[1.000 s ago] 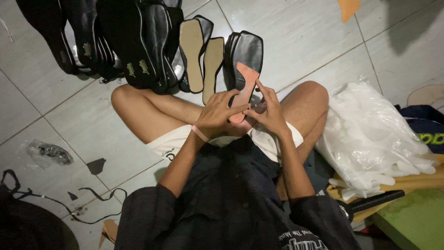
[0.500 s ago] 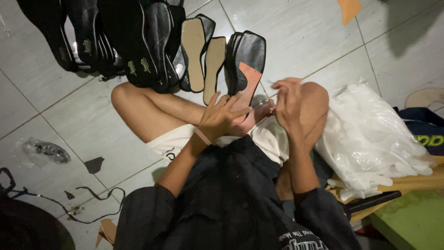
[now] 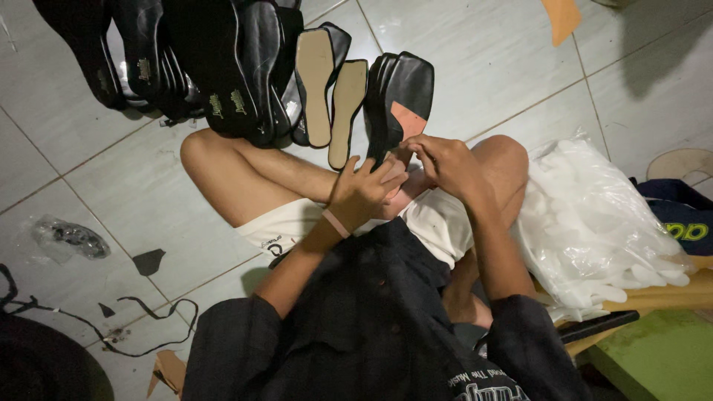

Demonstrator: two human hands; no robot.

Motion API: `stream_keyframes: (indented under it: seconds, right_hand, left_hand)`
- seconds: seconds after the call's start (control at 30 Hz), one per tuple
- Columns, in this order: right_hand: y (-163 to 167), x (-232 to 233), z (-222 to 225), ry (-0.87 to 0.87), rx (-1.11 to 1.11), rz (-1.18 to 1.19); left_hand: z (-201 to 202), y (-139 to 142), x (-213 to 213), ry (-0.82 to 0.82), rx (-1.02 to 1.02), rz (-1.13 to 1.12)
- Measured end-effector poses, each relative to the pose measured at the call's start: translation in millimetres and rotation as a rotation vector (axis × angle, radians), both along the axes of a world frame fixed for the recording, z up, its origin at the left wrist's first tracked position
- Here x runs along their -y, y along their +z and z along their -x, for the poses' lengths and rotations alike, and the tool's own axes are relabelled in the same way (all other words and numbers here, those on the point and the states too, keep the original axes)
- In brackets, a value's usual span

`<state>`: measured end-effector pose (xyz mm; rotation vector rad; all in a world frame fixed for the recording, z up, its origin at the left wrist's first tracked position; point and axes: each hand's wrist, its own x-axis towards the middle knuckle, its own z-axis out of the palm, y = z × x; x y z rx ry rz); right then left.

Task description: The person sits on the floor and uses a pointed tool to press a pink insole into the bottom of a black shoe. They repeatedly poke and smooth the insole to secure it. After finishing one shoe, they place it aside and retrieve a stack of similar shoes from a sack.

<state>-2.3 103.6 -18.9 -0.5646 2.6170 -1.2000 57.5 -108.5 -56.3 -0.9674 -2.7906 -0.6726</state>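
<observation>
Hands, left [image 3: 362, 194] and right [image 3: 444, 165], curl closed, pinching a pink insole [image 3: 407, 121] between them.

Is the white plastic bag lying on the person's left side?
No, the white plastic bag lies beside the right knee, on the person's right.

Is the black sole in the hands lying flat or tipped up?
Tipped up: the sole stands steeply above the lap, left hand and right hand gripping its lower end.

Pinkish-tan flat insole [image 3: 408, 121], mostly hidden, pinched over the lap, tip pointing toward twelve o'clock against stacked black soles [image 3: 405, 85].
</observation>
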Motion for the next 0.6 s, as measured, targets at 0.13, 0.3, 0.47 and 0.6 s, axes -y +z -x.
stream_keyframes:
  seconds: [0.13,0.3,0.47,0.6]
  right_hand:
    - [13,-13,5,0.066,-0.079,-0.209]
    - [7,0,28,0.048,-0.067,-0.149]
    - [-3,-5,25,-0.072,-0.281,0.107]
    - [-1,-40,-6,-0.385,-0.174,0.275]
  left_hand:
    - [-2,-1,-6,0.027,0.004,0.023]
    - [-1,-1,-8,0.063,-0.042,-0.067]
    - [-4,-3,-27,0.246,-0.05,-0.283]
    - [-10,-13,-43,0.492,0.074,-0.507]
